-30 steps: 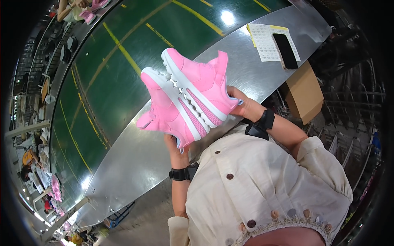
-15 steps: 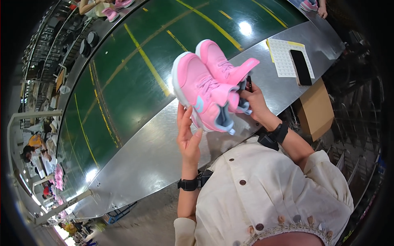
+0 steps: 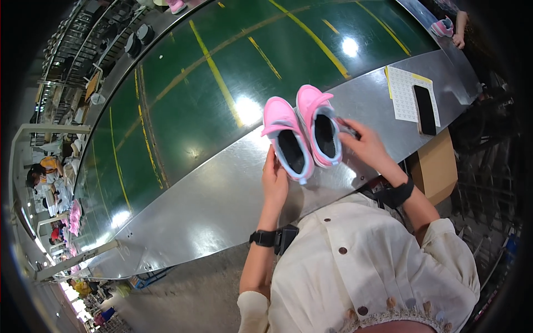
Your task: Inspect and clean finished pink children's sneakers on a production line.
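Observation:
A pair of pink children's sneakers stands side by side at the metal edge of the table, toes pointing away from me and dark insoles showing. The left sneaker (image 3: 276,112) has my left hand (image 3: 274,183) closed against its outer side, partly hidden by the shoe. Beside the right sneaker (image 3: 308,100) is my right hand (image 3: 366,147), its fingers bent around a slim black pen-like object (image 3: 350,133). That hand's fingertips are near the shoe's outer side; whether they touch it I cannot tell.
A printed sheet (image 3: 404,102) and a black phone (image 3: 425,110) lie on the metal ledge (image 3: 222,205) to the right. Below them is a cardboard box (image 3: 436,169). Beyond the ledge runs a green conveyor belt (image 3: 183,127). Another person's hand (image 3: 458,40) is by a pink shoe (image 3: 442,27), far right.
The sneakers were held up and tilted; now they are lowered to the metal ledge, with openings facing up. Both my hands have come down with them.

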